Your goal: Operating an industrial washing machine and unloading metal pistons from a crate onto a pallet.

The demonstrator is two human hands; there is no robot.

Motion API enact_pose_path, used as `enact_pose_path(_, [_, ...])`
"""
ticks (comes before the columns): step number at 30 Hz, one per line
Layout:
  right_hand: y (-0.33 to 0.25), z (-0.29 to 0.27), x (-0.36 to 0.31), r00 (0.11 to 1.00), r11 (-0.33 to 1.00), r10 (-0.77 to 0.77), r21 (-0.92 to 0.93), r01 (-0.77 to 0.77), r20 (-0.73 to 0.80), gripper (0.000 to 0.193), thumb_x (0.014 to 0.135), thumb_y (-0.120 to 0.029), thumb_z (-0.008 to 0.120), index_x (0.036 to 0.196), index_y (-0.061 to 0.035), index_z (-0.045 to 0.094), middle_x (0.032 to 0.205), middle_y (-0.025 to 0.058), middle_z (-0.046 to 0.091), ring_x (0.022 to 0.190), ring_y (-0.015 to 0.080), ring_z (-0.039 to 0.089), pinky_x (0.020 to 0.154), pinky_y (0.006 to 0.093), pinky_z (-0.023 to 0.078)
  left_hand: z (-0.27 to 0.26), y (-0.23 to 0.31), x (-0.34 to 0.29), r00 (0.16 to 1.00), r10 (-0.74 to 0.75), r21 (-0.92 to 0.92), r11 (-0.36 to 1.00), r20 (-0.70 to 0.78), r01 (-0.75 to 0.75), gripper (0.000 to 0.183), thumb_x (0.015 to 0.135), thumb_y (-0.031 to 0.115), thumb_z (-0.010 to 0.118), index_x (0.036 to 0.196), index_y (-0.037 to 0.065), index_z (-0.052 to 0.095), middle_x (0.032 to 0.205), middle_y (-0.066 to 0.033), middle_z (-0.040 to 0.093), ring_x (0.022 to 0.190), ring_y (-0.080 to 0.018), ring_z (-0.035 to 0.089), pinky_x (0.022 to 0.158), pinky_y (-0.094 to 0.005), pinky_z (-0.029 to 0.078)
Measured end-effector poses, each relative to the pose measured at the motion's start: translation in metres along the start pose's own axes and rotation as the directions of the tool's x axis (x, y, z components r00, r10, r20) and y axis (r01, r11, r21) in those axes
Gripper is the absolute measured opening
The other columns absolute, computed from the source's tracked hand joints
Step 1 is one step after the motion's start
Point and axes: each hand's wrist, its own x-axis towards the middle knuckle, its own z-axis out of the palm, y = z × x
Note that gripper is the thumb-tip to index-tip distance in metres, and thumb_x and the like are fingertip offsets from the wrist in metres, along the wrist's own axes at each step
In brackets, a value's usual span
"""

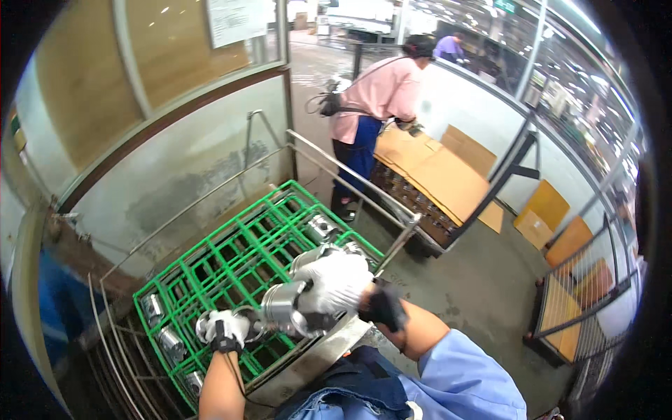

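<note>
Fingers of the right hand (334,280), in a white glove, are clamped round one side of a shiny metal cylinder (281,304), which sticks out to their left. Beyond the cylinder, on that same side, the gloved left hand (229,327) points down at bright metal parts (203,326); whether its fingers close on one or only touch it, I cannot tell. Behind the right fingers a dark wristband (387,308) circles the wrist, leading back to a light blue sleeve (465,374). Beneath both sets of fingers lies a green wire rack (291,184), its bars forming open cells. More metal cylinders sit in it: one (322,228) just past the right fingertips, and a few (170,341) along the edge to the left of the left fingers. Farther ahead of the right fingers, a metal rail (350,173) slants beside the rack. Past it, well apart from the hands, a co-worker in a pink top (378,94) leans over cardboard sheets (437,168) covering rows of metal parts. Farthest ahead, beyond a white partition, is a person in purple (448,47).
</note>
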Motion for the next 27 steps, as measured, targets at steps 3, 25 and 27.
enact_pose_path(3, [0.046, -0.013, -0.068, 0.945, 0.707, -0.226, 0.627, 0.327, -0.238, 0.057, 0.075, -0.044, 0.070, 0.121, -0.0104, 0.067, 0.121, 0.0140, 0.066, 0.114, 0.0310, 0.062, 0.101, 0.0379, 0.047, -0.004, -0.004, -0.007, 0.995, 0.094, 0.103, 0.991, -0.037, -0.090, 0.051, 0.076, 0.051, 0.065, 0.085, 0.002, 0.074, 0.086, -0.0227, 0.071, 0.084, -0.0342, 0.070, 0.077, -0.0422, 0.054])
enact_pose_path(25, [0.345, -0.057, -0.428, 0.330, 0.333, 0.942, 0.245, -0.910, -0.053, 0.044, 0.062, -0.041, 0.075, 0.098, -0.0174, 0.077, 0.094, 0.0068, 0.074, 0.098, 0.0238, 0.068, 0.091, 0.0322, 0.051, -0.191, 0.441, -0.104, 0.756, 0.206, -0.747, -0.448, -0.621, -0.492, 0.038, 0.094, 0.025, 0.054, 0.118, -0.005, 0.058, 0.111, -0.0140, 0.067, 0.094, -0.0225, 0.068, 0.087, -0.0342, 0.055])
enact_pose_path(27, [0.363, -0.060, -0.431, 0.276, 0.257, 0.961, 0.320, -0.912, 0.015, 0.045, 0.061, -0.042, 0.075, 0.100, -0.0200, 0.077, 0.094, 0.0049, 0.075, 0.099, 0.0242, 0.068, 0.091, 0.0324, 0.051, -0.175, 0.497, -0.074, 0.808, 0.325, -0.817, -0.492, -0.492, -0.300, 0.039, 0.095, 0.026, 0.053, 0.118, -0.005, 0.058, 0.111, -0.0142, 0.067, 0.094, -0.0227, 0.068, 0.087, -0.0343, 0.055])
